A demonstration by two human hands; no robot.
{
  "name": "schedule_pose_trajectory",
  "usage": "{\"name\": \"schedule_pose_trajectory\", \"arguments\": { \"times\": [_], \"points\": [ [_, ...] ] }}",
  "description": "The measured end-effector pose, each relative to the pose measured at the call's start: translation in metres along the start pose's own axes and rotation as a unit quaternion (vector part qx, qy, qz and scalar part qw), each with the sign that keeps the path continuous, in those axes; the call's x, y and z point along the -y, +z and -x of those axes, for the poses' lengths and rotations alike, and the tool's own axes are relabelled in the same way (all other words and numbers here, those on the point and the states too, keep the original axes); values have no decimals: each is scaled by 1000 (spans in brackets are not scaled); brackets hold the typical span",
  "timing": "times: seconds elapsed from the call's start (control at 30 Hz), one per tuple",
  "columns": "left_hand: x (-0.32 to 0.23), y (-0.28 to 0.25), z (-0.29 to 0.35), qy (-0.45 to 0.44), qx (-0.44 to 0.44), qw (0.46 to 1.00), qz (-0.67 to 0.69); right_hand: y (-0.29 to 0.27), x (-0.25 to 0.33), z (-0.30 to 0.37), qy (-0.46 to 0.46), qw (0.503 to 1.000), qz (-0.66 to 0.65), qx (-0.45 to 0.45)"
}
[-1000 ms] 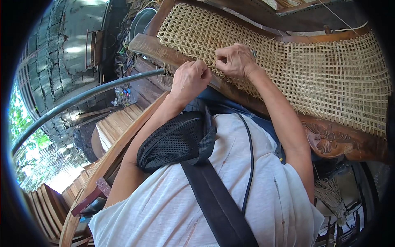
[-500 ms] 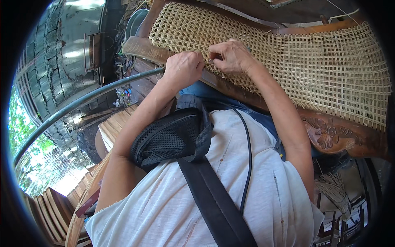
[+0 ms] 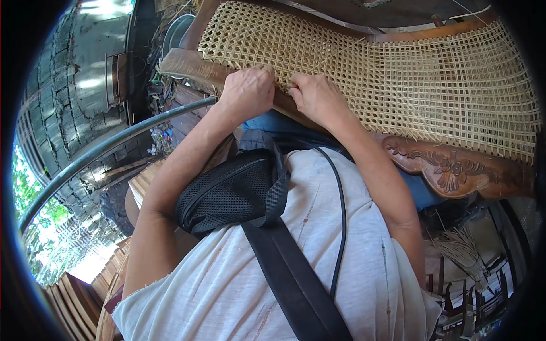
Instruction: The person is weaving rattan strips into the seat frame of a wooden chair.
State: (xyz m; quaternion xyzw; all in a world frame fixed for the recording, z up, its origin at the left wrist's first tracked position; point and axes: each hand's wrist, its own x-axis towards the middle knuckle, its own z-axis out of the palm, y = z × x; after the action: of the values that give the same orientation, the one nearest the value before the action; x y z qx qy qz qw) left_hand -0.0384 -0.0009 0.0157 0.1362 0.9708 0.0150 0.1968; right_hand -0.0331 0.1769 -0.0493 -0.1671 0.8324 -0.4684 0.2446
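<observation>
A: ok so where are our hands in this one?

B: Both up at the near edge of the woven cane panel [image 3: 409,79], over toward its left part. Our left hand [image 3: 248,91] is curled with its back to us and its fingertips hidden, so we can't tell if it's closed on anything. Our right hand [image 3: 319,99] sits just beside it, a small gap between the two, thumb and forefinger bent close together. We can't tell if those tips meet or pinch a strand.

A: And the panel itself?

B: It stretches across the top right, in front of us, set in a curvy wooden frame [image 3: 193,65]. The mesh bows at the right side, though the fisheye bends stuff there anyway. There's a carved flower [image 3: 455,170] on the near rail, right of our right forearm.

A: What's all the other stuff around us?

B: We've got a black mesh pouch [image 3: 227,196] on our chest over a white shirt [image 3: 364,273], plus a thin black cable [image 3: 343,227]. A curved metal pipe [image 3: 114,139] runs off to the left, and a bundle of pale strands [image 3: 460,247] is down at the lower right.
</observation>
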Motion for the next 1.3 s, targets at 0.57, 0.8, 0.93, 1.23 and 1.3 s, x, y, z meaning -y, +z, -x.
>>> {"name": "schedule_pose_trajectory", "arguments": {
  "times": [0.57,0.8,0.93,1.23,1.3],
  "points": [
    [1,-6,1,61,-5,998,-15,8,35,-4,63,989,134,-15],
    [0,8,0,34,2,999,-9,9,6,-2,42,995,74,-43],
    [1,13,-2,-8,29,1000,-10,-4,3,0,12,997,31,-71],
    [12,-1,-2,68,9,997,40,12,2,11,-5,996,84,-35],
    [11,-4,-2,80,10,996,43,16,2,11,-22,990,121,-61]
  ]
}}
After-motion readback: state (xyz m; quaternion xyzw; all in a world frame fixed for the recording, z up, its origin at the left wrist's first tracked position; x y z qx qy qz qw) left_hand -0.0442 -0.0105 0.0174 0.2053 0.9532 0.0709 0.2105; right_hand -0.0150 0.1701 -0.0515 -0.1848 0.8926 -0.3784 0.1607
